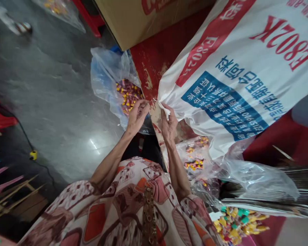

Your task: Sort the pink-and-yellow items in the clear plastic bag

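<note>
White sack (pixel 236 73) — "E802K", twice

Worktop (pixel 156 48): red surface, worn through in pale patches, wear heaviest along its left edge. A carton (pixel 164 27) sits at the far end, one corner projecting past that edge. A white printed sack (pixel 233 68) is spread across the right part. A clear bag (pixel 179 150) of small yellow-tipped pieces lies nearer. Floor (pixel 59 89): grey, smooth, reflecting light; a black cord (pixel 26 135) with a yellow fitting (pixel 33 155) lies at left.
</note>
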{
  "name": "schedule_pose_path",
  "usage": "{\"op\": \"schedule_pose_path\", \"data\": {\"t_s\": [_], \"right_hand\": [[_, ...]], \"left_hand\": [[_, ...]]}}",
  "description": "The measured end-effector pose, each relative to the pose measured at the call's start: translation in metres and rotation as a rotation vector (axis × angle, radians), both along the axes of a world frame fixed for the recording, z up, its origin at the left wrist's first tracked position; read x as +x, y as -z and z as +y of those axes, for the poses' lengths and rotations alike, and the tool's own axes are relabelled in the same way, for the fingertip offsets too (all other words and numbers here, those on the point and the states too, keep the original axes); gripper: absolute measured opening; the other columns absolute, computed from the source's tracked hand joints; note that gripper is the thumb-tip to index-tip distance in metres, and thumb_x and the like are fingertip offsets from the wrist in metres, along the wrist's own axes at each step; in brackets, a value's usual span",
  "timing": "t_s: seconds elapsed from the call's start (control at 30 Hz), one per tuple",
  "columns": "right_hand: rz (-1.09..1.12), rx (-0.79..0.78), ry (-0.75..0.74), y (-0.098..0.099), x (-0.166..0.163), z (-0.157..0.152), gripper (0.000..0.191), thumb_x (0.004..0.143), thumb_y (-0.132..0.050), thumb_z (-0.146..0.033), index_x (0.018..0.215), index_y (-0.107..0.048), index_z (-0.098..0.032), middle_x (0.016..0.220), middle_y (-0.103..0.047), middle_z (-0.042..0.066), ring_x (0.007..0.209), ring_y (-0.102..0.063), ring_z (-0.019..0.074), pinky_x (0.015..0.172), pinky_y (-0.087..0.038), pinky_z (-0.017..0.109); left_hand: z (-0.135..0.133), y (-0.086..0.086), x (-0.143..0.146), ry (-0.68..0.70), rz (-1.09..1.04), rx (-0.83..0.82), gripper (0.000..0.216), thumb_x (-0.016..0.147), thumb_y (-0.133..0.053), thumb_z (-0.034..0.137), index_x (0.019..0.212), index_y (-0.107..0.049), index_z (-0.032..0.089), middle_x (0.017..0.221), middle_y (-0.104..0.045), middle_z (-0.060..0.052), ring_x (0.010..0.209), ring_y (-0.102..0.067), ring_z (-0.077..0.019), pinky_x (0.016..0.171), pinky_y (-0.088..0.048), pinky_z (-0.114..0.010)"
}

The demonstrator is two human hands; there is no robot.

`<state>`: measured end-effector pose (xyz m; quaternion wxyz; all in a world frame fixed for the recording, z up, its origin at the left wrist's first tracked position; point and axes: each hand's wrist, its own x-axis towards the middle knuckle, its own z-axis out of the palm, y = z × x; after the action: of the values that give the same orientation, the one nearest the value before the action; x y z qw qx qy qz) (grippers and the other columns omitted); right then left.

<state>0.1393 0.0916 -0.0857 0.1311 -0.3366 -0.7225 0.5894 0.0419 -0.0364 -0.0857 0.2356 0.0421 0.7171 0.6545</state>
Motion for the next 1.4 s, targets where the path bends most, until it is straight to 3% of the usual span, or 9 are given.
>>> {"op": "schedule_pose_path", "data": {"t_s": [0.23, 0.37, 0.5, 0.63, 0.7, 0.77, 0.93, 1.23, 1.4], "right_hand": [[-0.073, 0.035, 0.019, -0.007, -0.003, -0.003, 0.043, 0.111, -0.057, -0.064, 0.131, -0.076, -0.031, 0.133, -0.081, 0.005, 0.129, -0.074, 0.0302, 0.118, -0.06, 0.052], [-0.2, 0.147, -0.048, -0.013, -0.003, 0.0, 0.038, 0.114, -0.049, -0.056, 0.132, -0.073, -0.032, 0.135, -0.079, 0.006, 0.128, -0.074, 0.0287, 0.116, -0.061, 0.051], [-0.155, 0.275, -0.186, -0.024, -0.001, 0.007, 0.037, 0.112, -0.052, -0.049, 0.136, -0.071, -0.028, 0.137, -0.077, 0.009, 0.129, -0.073, 0.0278, 0.117, -0.06, 0.05], [-0.023, 0.314, -0.208, -0.038, -0.006, 0.014, 0.064, 0.109, -0.062, -0.061, 0.158, -0.058, -0.02, 0.141, -0.072, 0.013, 0.114, -0.073, 0.0242, 0.109, -0.062, 0.045], [0.034, 0.354, -0.176, -0.044, -0.015, 0.016, 0.062, 0.113, -0.056, -0.061, 0.16, -0.058, -0.02, 0.14, -0.068, 0.013, 0.11, -0.072, 0.0217, 0.104, -0.062, 0.04], [0.025, 0.409, -0.199, -0.046, -0.027, 0.02, 0.051, 0.116, -0.053, -0.054, 0.153, -0.067, -0.022, 0.135, -0.069, 0.012, 0.107, -0.071, 0.0212, 0.101, -0.062, 0.038], [-0.175, 0.397, -0.447, -0.039, -0.046, 0.033, 0.033, 0.115, -0.053, -0.039, 0.137, -0.076, -0.027, 0.117, -0.078, 0.006, 0.088, -0.072, 0.0221, 0.095, -0.063, 0.042], [-0.175, 0.29, -0.34, -0.026, -0.041, 0.038, 0.03, 0.115, -0.054, -0.048, 0.113, -0.076, -0.029, 0.099, -0.079, 0.004, 0.085, -0.073, 0.0243, 0.089, -0.063, 0.041], [-0.156, 0.232, -0.276, -0.023, -0.04, 0.037, 0.025, 0.111, -0.057, -0.045, 0.108, -0.075, -0.028, 0.09, -0.076, 0.003, 0.077, -0.07, 0.0239, 0.082, -0.064, 0.04]], "left_hand": [[0.022, 0.028, 0.0, -0.064, -0.066, 0.07, 0.043, 0.095, -0.082, 0.062, 0.116, -0.075, 0.024, 0.108, -0.079, -0.006, 0.098, -0.076, -0.0221, 0.094, -0.063, -0.037], [0.029, 0.026, 0.0, -0.064, -0.083, 0.158, 0.038, 0.094, -0.085, 0.058, 0.108, -0.076, 0.024, 0.098, -0.076, -0.003, 0.09, -0.073, -0.0206, 0.085, -0.062, -0.035], [0.031, 0.021, -0.002, -0.075, -0.051, 0.187, 0.035, 0.096, -0.085, 0.058, 0.101, -0.076, 0.024, 0.089, -0.072, -0.002, 0.084, -0.07, -0.0198, 0.08, -0.061, -0.035], [0.03, 0.016, -0.004, -0.086, -0.051, 0.161, 0.036, 0.096, -0.087, 0.06, 0.1, -0.075, 0.026, 0.091, -0.073, -0.001, 0.083, -0.071, -0.0202, 0.078, -0.061, -0.035], [0.031, 0.014, -0.004, -0.088, -0.079, 0.148, 0.038, 0.094, -0.088, 0.062, 0.099, -0.074, 0.027, 0.09, -0.073, -0.001, 0.082, -0.071, -0.0202, 0.078, -0.062, -0.034], [0.031, 0.013, -0.005, -0.095, -0.115, 0.144, 0.035, 0.095, -0.087, 0.06, 0.099, -0.073, 0.028, 0.089, -0.072, 0.0, 0.083, -0.071, -0.0201, 0.078, -0.061, -0.034], [0.03, 0.013, -0.008, -0.111, -0.127, 0.145, 0.025, 0.1, -0.086, 0.045, 0.098, -0.071, 0.025, 0.087, -0.07, 0.0, 0.079, -0.069, -0.0171, 0.078, -0.059, -0.032], [0.026, 0.018, -0.011, -0.091, -0.137, 0.162, 0.027, 0.102, -0.085, 0.046, 0.101, -0.071, 0.023, 0.09, -0.076, -0.001, 0.08, -0.069, -0.0151, 0.079, -0.061, -0.031], [0.028, 0.017, -0.012, -0.111, -0.064, 0.224, 0.048, 0.096, -0.087, 0.067, 0.102, -0.072, 0.022, 0.088, -0.074, -0.002, 0.078, -0.067, -0.0153, 0.077, -0.058, -0.033]]}}
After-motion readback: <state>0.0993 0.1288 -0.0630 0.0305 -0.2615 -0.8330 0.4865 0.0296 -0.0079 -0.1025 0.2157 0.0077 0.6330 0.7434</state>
